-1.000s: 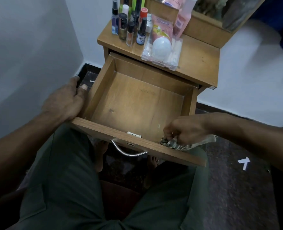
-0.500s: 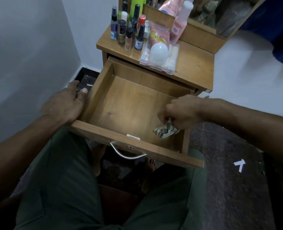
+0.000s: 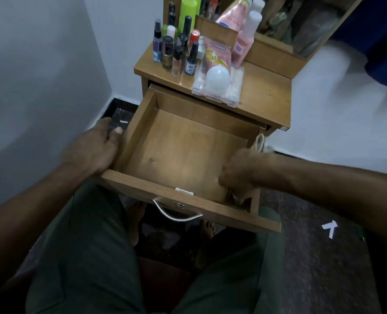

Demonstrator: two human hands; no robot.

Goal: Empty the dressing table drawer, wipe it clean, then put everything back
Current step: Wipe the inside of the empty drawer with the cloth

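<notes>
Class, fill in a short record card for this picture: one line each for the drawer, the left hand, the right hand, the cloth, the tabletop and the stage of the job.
drawer: drawer pulled out, no items showing inside
left hand: left hand grips the drawer's left wall
right hand: right hand blurred, holds a cloth at the near right corner
cloth: cloth bunched, patterned, partly hidden by the hand
tabletop: small bottles, a pink tube lying on a clear packet
stage: wiping; nothing put back yet
</notes>
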